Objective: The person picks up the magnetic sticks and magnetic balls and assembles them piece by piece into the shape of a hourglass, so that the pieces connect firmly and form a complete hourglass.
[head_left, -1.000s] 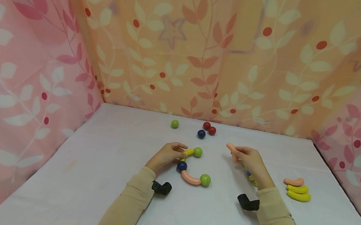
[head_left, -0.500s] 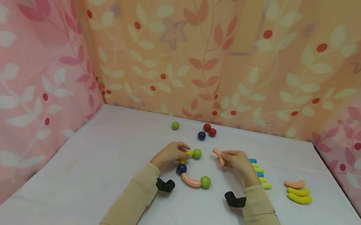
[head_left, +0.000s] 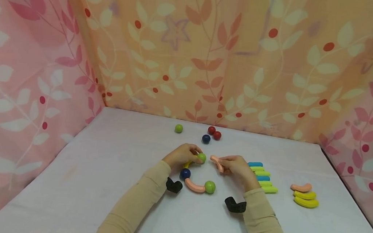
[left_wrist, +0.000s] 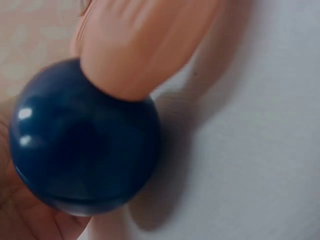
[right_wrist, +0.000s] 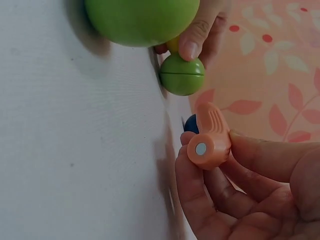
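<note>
In the head view my left hand (head_left: 183,154) pinches the green ball (head_left: 202,158) at the end of a yellow curved stick (head_left: 187,164). That stick leads to a dark blue ball (head_left: 185,173), then a pink curved stick (head_left: 195,186) and another green ball (head_left: 210,186), forming an open curve. To the right, my right hand (head_left: 236,168) holds a loose pink curved stick (head_left: 216,162) by thumb and fingers, just apart from the pinched ball. A pale round disc shows in that stick's end (right_wrist: 204,150) in the right wrist view. The left wrist view shows the blue ball (left_wrist: 85,140) touching pink.
Behind the hands lie a green ball (head_left: 179,128), two red balls (head_left: 217,135) and a blue ball (head_left: 206,139). Blue and lime straight sticks (head_left: 268,189) lie beside my right wrist. Farther right are a pink curved stick (head_left: 301,187) and two yellow ones (head_left: 306,202). Patterned curtains (head_left: 178,57) bound the table.
My right hand has carried the pink curved stick leftward, close to the chain's far green ball. My left fingers have shifted from the yellow stick to that ball.
</note>
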`<action>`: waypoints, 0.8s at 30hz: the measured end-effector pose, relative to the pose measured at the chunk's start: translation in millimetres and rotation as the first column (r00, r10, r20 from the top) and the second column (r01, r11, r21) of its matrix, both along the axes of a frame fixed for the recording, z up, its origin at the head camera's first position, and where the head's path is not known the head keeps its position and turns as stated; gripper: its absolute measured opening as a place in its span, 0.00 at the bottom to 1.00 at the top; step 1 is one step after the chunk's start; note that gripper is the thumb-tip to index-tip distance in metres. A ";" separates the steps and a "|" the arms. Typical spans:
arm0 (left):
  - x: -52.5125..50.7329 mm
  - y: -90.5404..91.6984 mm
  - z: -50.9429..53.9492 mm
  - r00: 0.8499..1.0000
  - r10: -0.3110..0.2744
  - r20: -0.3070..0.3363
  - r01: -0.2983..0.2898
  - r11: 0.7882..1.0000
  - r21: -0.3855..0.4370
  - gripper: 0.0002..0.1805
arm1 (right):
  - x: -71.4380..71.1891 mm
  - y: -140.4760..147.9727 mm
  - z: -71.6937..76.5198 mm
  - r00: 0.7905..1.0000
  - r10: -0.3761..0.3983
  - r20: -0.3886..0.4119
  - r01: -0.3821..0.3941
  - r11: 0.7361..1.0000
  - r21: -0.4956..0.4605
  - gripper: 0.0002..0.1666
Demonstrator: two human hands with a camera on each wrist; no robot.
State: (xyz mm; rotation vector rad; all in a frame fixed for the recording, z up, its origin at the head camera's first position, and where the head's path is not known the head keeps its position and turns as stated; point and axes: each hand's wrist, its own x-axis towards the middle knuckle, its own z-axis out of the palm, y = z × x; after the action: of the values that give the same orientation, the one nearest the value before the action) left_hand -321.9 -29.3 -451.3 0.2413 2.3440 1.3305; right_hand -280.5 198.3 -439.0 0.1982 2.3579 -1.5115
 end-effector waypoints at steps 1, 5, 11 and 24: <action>0.3 0.0 -0.2 1.000 -0.002 -0.007 0.001 1.000 -0.007 0.20 | 0.1 -1.0 -0.2 1.000 -0.004 0.010 0.004 1.000 0.002 0.22; 2.4 -0.6 -0.1 1.000 -0.016 -0.027 0.016 1.000 -0.017 0.18 | 0.4 -2.8 -0.3 1.000 -0.010 0.023 0.009 1.000 0.011 0.22; 4.8 -1.7 0.2 0.999 -0.029 -0.029 0.029 1.000 0.004 0.17 | 2.0 -5.5 -0.6 1.000 0.002 0.020 -0.002 1.000 -0.015 0.21; 2.6 -4.5 -5.9 1.000 0.007 0.016 -0.008 0.995 0.095 0.16 | 1.6 -5.5 -5.2 0.999 0.035 0.014 -0.035 0.999 -0.029 0.22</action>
State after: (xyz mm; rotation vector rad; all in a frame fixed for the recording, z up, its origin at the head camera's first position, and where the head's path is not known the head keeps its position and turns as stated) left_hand -319.3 -33.8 -457.2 0.2503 2.2737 1.4442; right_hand -278.9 192.8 -444.2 0.1596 2.3147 -1.5222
